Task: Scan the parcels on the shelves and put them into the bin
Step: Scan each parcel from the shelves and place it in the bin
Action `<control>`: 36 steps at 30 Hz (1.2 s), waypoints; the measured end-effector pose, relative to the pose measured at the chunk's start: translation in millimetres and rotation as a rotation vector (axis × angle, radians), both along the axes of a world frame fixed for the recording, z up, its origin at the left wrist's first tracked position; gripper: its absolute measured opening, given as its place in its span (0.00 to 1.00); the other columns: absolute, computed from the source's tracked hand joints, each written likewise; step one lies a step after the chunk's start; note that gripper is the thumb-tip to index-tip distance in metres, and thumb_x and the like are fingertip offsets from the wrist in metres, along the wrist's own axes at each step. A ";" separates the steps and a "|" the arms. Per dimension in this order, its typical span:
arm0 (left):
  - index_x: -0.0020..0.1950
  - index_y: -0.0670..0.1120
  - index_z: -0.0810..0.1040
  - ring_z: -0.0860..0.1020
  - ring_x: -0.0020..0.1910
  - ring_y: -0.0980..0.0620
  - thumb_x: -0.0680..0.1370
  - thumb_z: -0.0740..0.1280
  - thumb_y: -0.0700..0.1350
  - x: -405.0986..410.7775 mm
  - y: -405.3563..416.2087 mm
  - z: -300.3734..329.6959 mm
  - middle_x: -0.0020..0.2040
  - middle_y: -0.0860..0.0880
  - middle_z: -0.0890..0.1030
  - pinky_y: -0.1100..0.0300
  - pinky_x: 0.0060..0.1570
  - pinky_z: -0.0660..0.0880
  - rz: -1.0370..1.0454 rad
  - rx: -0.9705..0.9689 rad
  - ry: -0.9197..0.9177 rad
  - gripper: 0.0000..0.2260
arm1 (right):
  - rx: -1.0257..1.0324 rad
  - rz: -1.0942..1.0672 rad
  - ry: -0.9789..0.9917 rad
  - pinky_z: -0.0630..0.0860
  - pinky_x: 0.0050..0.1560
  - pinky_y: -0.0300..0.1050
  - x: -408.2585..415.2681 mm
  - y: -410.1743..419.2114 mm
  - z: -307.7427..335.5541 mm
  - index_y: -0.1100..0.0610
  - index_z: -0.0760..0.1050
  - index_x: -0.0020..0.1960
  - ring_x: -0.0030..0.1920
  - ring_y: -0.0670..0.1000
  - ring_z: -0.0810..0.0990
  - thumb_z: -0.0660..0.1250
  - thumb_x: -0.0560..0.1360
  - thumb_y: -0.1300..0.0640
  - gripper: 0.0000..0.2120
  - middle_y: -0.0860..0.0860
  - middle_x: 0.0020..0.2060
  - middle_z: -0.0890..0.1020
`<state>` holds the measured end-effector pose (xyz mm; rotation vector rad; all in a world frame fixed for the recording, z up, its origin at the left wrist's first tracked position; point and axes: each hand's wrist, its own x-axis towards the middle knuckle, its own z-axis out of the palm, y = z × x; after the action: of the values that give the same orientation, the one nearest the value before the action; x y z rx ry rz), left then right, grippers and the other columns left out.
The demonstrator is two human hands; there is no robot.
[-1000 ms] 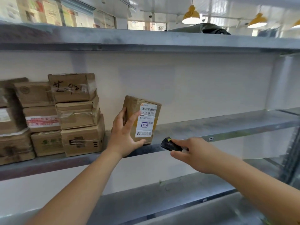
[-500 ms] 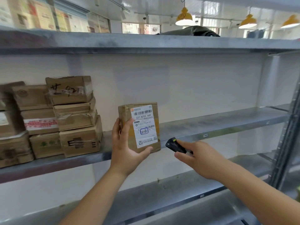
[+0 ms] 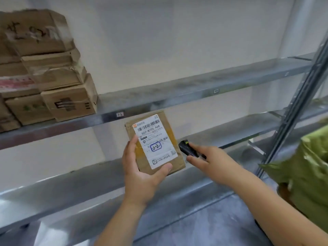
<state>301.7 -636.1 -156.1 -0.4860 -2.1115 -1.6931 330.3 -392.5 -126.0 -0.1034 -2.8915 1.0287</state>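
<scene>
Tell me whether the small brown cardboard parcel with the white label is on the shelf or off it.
Off: the left hand grips the brown cardboard parcel in front of the metal shelf.

Metal shelf (image 3: 177, 93): stacked cardboard boxes (image 3: 53, 86) left, labels blurred.

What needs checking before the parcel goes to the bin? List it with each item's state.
1. Parcel held securely: ok, the left hand grips it by thumb and fingers, clear of the shelf.
2. Label facing up and readable: ok, barcodes uncovered.
3. Scanner aimed at the label: ok, the right hand holds it beside the parcel's right edge, pointing toward it.
4. Scan registered: cannot tell, no light or readout shows.
5. Bin location: cannot tell, only a green bag shows at right.
6. Stacked boxes on the shelf undisturbed: ok, apart from both hands.
</scene>
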 end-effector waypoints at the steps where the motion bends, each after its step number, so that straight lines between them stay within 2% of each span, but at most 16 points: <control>1: 0.80 0.67 0.61 0.64 0.78 0.58 0.62 0.83 0.57 6.1 3.1 -5.3 0.79 0.61 0.65 0.52 0.74 0.66 -0.012 -0.008 -0.026 0.51 | 0.012 -0.009 -0.025 0.69 0.28 0.35 6.1 1.5 -8.0 0.35 0.66 0.77 0.30 0.43 0.77 0.65 0.79 0.36 0.27 0.44 0.34 0.80; 5: 0.79 0.68 0.61 0.65 0.78 0.56 0.62 0.84 0.56 31.1 10.1 -34.9 0.78 0.62 0.67 0.44 0.75 0.68 -0.068 0.000 -0.169 0.51 | -0.039 -0.032 -0.137 0.75 0.33 0.43 37.1 7.7 -45.0 0.37 0.67 0.78 0.34 0.44 0.79 0.66 0.79 0.37 0.28 0.47 0.40 0.82; 7: 0.79 0.68 0.61 0.65 0.78 0.55 0.62 0.84 0.56 42.4 14.7 -50.8 0.78 0.61 0.67 0.42 0.75 0.68 -0.087 -0.014 -0.233 0.51 | -0.052 -0.063 -0.179 0.72 0.29 0.42 53.7 10.8 -64.1 0.37 0.66 0.78 0.31 0.43 0.77 0.66 0.79 0.38 0.28 0.46 0.36 0.81; 10: 0.79 0.69 0.62 0.64 0.78 0.60 0.61 0.84 0.57 54.4 25.2 -72.4 0.77 0.63 0.66 0.44 0.75 0.68 -0.100 -0.019 -0.323 0.51 | -0.058 -0.114 -0.255 0.70 0.28 0.41 74.7 17.1 -91.4 0.37 0.65 0.78 0.28 0.43 0.74 0.66 0.79 0.39 0.28 0.46 0.34 0.78; 14: 0.79 0.69 0.62 0.63 0.77 0.64 0.62 0.84 0.58 64.5 44.4 -91.4 0.77 0.68 0.65 0.47 0.75 0.67 -0.135 -0.001 -0.415 0.50 | -0.098 -0.130 -0.318 0.77 0.32 0.46 94.2 30.1 -109.6 0.37 0.65 0.78 0.35 0.49 0.80 0.67 0.80 0.42 0.28 0.50 0.42 0.83; 18: 0.79 0.69 0.62 0.64 0.78 0.60 0.62 0.84 0.58 63.0 73.3 -97.0 0.77 0.66 0.66 0.44 0.75 0.68 -0.183 -0.017 -0.446 0.50 | -0.101 -0.196 -0.334 0.74 0.30 0.41 105.6 59.6 -116.9 0.38 0.64 0.79 0.33 0.45 0.80 0.67 0.79 0.39 0.30 0.45 0.44 0.83; 21: 0.79 0.69 0.63 0.65 0.78 0.57 0.62 0.85 0.57 56.6 105.9 -94.1 0.78 0.64 0.67 0.43 0.75 0.68 -0.234 -0.054 -0.436 0.50 | -0.100 -0.278 -0.316 0.69 0.26 0.38 113.8 89.6 -118.8 0.37 0.63 0.80 0.31 0.45 0.78 0.67 0.78 0.37 0.32 0.48 0.45 0.81; 23: 0.78 0.69 0.63 0.65 0.78 0.58 0.61 0.84 0.57 53.7 134.0 -90.1 0.78 0.62 0.67 0.44 0.76 0.68 -0.274 -0.075 -0.429 0.50 | -0.077 -0.327 -0.307 0.69 0.30 0.39 119.9 113.3 -118.2 0.38 0.62 0.80 0.34 0.45 0.78 0.66 0.77 0.35 0.33 0.50 0.47 0.80; 26: 0.78 0.69 0.64 0.67 0.77 0.57 0.61 0.85 0.55 52.7 185.8 -86.0 0.78 0.60 0.68 0.44 0.75 0.70 -0.354 -0.095 -0.422 0.50 | -0.036 -0.398 -0.282 0.75 0.40 0.46 134.5 156.2 -114.4 0.39 0.62 0.81 0.42 0.49 0.79 0.65 0.78 0.34 0.34 0.50 0.49 0.78; 29: 0.76 0.73 0.63 0.70 0.75 0.57 0.60 0.86 0.55 55.9 246.9 -81.4 0.77 0.58 0.69 0.43 0.73 0.72 -0.440 -0.124 -0.446 0.50 | -0.043 -0.505 -0.233 0.77 0.50 0.50 153.6 208.7 -109.6 0.40 0.62 0.81 0.49 0.51 0.78 0.65 0.78 0.34 0.34 0.51 0.50 0.78; 33: 0.77 0.72 0.63 0.71 0.73 0.57 0.60 0.85 0.56 63.2 334.7 -74.3 0.77 0.56 0.69 0.43 0.73 0.72 -0.536 -0.170 -0.411 0.50 | -0.078 -0.698 -0.158 0.77 0.51 0.50 177.6 292.2 -104.1 0.38 0.63 0.79 0.52 0.54 0.80 0.65 0.77 0.33 0.33 0.53 0.54 0.79; 36: 0.76 0.73 0.64 0.72 0.73 0.56 0.60 0.84 0.57 71.9 402.0 -72.1 0.76 0.55 0.70 0.44 0.74 0.71 -0.597 -0.165 -0.405 0.49 | -0.097 -0.765 -0.154 0.78 0.54 0.51 195.7 353.7 -102.9 0.38 0.64 0.79 0.53 0.55 0.80 0.65 0.77 0.33 0.33 0.54 0.55 0.80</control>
<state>373.6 -234.1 -228.2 -0.9728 -2.5878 -2.0777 525.9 -38.8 -228.9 -1.2185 -2.5152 1.0072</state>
